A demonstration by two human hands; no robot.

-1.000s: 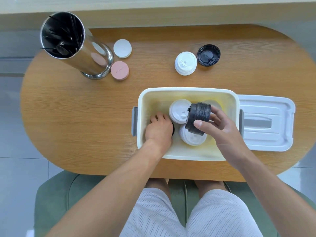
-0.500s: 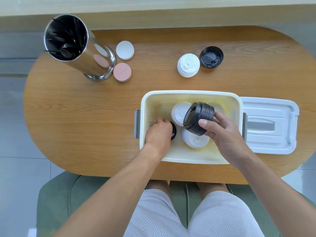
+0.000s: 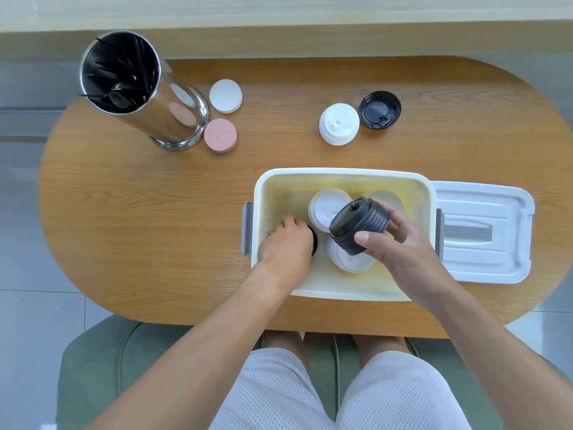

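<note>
We see the right hand [image 3: 400,252] with thumb and fingers curled round a tilted stack of black lids [image 3: 359,226], held just above the white lids [image 3: 325,206] lying in the cream bin [image 3: 341,176] on the bench [image 3: 155,228]. The left hand [image 3: 286,243] reaches into the bin's left end, its fingers bent down over a single black lid [image 3: 314,240] of which only an edge shows, so we cannot tell whether it grips. The bin cover [image 3: 483,265] lies just right of the bin.
</note>
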